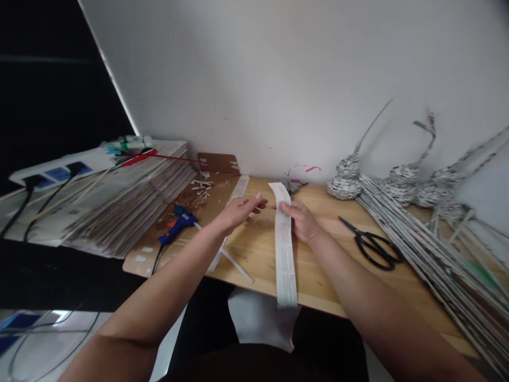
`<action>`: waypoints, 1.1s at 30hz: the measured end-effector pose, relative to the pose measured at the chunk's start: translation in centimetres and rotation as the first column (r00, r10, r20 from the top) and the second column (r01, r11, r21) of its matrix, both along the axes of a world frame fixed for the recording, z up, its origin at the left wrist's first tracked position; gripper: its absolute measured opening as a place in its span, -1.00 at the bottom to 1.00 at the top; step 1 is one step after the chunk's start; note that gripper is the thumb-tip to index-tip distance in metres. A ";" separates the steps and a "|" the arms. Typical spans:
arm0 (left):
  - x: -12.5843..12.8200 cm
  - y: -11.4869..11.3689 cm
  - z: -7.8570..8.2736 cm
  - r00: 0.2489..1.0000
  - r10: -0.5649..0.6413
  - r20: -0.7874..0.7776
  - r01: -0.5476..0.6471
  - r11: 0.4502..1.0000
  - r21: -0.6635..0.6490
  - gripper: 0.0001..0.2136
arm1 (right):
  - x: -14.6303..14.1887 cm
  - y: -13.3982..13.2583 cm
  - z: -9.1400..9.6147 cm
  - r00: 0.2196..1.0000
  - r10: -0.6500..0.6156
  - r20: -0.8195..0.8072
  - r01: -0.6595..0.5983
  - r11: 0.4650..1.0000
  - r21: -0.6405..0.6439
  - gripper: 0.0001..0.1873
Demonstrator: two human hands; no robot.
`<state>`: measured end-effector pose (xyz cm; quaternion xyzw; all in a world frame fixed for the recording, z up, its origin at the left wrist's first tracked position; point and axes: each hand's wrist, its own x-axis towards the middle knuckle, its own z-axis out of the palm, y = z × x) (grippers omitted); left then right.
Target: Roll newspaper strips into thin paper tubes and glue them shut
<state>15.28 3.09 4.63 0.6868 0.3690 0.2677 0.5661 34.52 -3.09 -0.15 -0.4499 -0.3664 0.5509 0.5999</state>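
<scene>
A long strip of printed newspaper (285, 254) runs from the table's middle down over its front edge. My right hand (304, 220) pinches the strip near its upper end. My left hand (240, 209) hovers just left of it, fingers stretched toward the strip, holding nothing. Under my left forearm lies a second paper strip (238, 190) and a thin white stick (238, 265) on the wooden table (338, 260).
Black scissors (374, 246) lie right of my right hand. A blue glue gun (177, 227) lies at the left. A newspaper stack (131, 201) and a power strip (59, 170) sit far left. Rolled paper tubes (429, 249) and woven paper coils (345, 180) fill the right.
</scene>
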 end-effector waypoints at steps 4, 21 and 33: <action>3.0 1.9 0.7 0.986 0.027 0.164 0.001 0.986 -0.169 -0.56 | -0.4 -0.5 0.1 0.996 0.075 0.045 -0.076 0.997 0.012 -0.62; 4.6 2.9 -1.9 0.880 -0.106 0.463 0.344 0.815 -0.466 -0.76 | 1.9 1.1 -1.9 0.708 -0.425 0.565 0.291 0.903 0.315 -0.60; 5.1 1.7 -2.0 0.815 -0.299 0.496 0.534 0.721 -0.442 -0.86 | 3.6 7.3 -0.4 0.189 -0.201 0.961 0.287 0.947 0.142 -0.65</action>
